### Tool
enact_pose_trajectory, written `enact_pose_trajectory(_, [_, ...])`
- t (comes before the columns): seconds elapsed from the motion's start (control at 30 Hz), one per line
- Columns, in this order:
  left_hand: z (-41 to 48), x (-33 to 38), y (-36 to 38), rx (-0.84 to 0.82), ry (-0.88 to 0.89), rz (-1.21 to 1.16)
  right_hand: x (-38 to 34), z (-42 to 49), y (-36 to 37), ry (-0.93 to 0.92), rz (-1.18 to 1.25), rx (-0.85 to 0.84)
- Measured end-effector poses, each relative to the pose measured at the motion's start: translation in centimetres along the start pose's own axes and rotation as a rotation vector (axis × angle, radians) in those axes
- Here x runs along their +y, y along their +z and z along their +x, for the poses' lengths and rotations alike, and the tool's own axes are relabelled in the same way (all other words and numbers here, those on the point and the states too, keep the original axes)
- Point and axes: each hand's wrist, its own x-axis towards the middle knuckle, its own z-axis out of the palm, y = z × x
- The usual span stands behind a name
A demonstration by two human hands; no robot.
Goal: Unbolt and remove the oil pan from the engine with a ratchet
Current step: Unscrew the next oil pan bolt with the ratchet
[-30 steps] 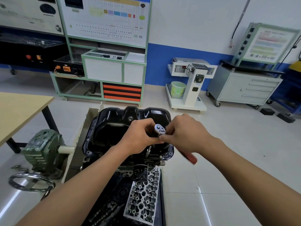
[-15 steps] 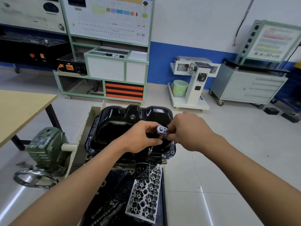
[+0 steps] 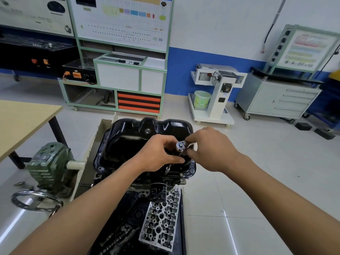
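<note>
A glossy black oil pan (image 3: 128,137) sits upside on the engine (image 3: 139,179), which is mounted on a stand. The chrome ratchet head (image 3: 181,145) stands over the pan's near right flange, with an extension bar (image 3: 168,167) running down to a bolt there. My left hand (image 3: 160,153) grips the extension just under the head. My right hand (image 3: 209,148) holds the ratchet at the head; the handle is hidden under the palm.
A grey cylinder head (image 3: 161,221) lies on the tray below the engine. The green gearbox (image 3: 47,166) with its handwheel (image 3: 36,200) is at the left, beside a wooden table (image 3: 22,118). Trainer benches, a white stand and a grey drawer cabinet (image 3: 279,96) line the far wall.
My right hand has swung from right of the ratchet head toward it, so the red handle end seen earlier is now hidden. My left hand stays on the extension.
</note>
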Motion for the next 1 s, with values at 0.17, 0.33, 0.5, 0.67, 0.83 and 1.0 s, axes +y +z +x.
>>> enact_pose_trajectory(0.17, [0.2, 0.1, 0.9, 0.110, 0.041, 0.044, -0.3, -0.1, -0.4, 0.087, -0.002, -0.053])
enact_pose_trajectory(0.33, [0.4, 0.1, 1.1, 0.135, 0.051, 0.041, -0.9, -0.2, -0.4, 0.117, 0.080, -0.128])
enact_pose_trajectory(0.5, [0.2, 0.1, 0.6, 0.033, 0.037, -0.052, -0.7, 0.1, -0.6, 0.067, -0.061, -0.073])
enact_pose_trajectory(0.67, [0.0, 0.2, -0.3, -0.045, -0.007, -0.068, 0.3, 0.4, -0.1, 0.005, -0.065, -0.032])
enact_pose_trajectory(0.83, [0.0, 0.3, -0.3, -0.079, -0.007, -0.060, 0.5, 0.8, 0.5, -0.114, 0.093, 0.002])
enact_pose_trajectory(1.0, [0.2, 0.0, -0.3, -0.046, -0.008, -0.063, 0.9, 0.9, 0.9, -0.128, 0.108, 0.051])
